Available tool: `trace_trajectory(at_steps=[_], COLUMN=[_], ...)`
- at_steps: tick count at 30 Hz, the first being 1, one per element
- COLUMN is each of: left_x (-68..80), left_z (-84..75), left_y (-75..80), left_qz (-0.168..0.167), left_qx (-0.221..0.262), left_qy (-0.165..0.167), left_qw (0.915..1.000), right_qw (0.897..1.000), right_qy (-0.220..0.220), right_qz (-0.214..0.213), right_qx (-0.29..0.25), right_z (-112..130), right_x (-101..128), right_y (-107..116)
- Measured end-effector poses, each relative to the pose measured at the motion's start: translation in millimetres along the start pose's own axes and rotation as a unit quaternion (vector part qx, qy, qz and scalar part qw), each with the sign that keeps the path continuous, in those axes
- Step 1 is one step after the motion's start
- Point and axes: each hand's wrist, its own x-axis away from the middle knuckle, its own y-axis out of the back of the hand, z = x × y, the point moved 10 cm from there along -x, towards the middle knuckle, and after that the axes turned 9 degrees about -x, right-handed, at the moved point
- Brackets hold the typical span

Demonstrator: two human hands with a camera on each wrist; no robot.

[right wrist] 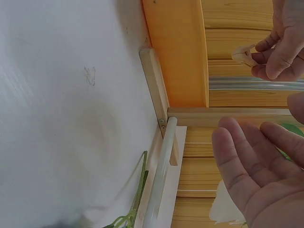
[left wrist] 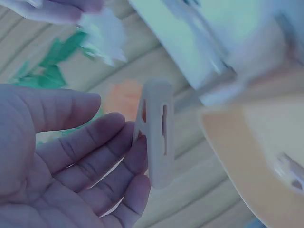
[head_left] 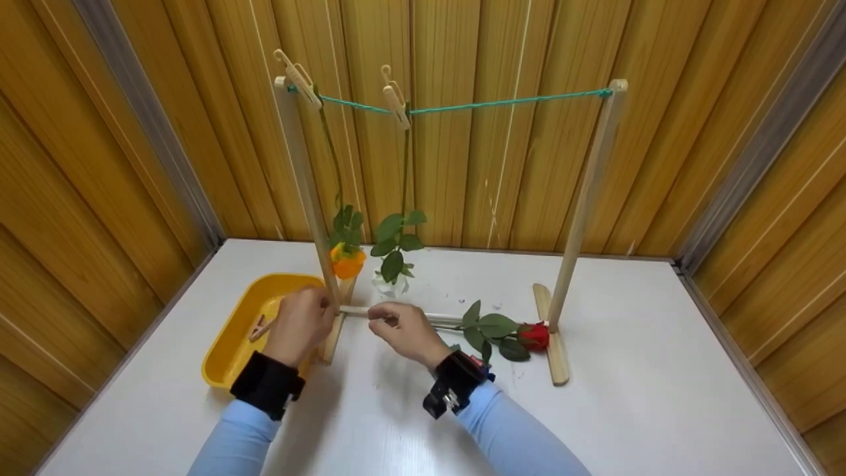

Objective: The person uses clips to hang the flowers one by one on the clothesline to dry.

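Left hand point(head_left: 301, 324) pinching clothespin point(left wrist: 156, 137) by fingertips, ready for clipping; right hand point(head_left: 404, 330) spread, empty, near red rose point(head_left: 534, 336).

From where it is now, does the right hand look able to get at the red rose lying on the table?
Probably yes. The right hand is open and holds nothing, and the red rose lies just to its right on the table, with only its leaves between.

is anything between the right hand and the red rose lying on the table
Nothing visible. The right hand is open, just left of the rose's leaves; the red rose lies along the rack's bottom rail with bare table around it. The left hand holds a clothespin, off to the other side.
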Motion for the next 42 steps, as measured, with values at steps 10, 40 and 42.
trace_trajectory(at_steps=[10,40,42], left_x=[28.4,58.8,58.9], left_z=[-70.7,-115.9,-117.1], left_y=[-2.3,-44.4,-43.0], left_qz=[-0.110,-0.127,-0.132], left_qx=[0.037,0.187,0.191], left_qy=[-0.106,-0.143,-0.145], left_qw=[0.9876,0.9636,0.9619], right_qw=[0.999,0.995,0.996], right_qy=[0.002,-0.014,-0.015], right_qz=[0.003,-0.036,-0.041], right_qx=[-0.045,-0.092,-0.080], right_z=[-2.2,-30.4,-29.8], right_x=[12.8,73.5,73.3], right_y=[13.8,59.4,61.4])
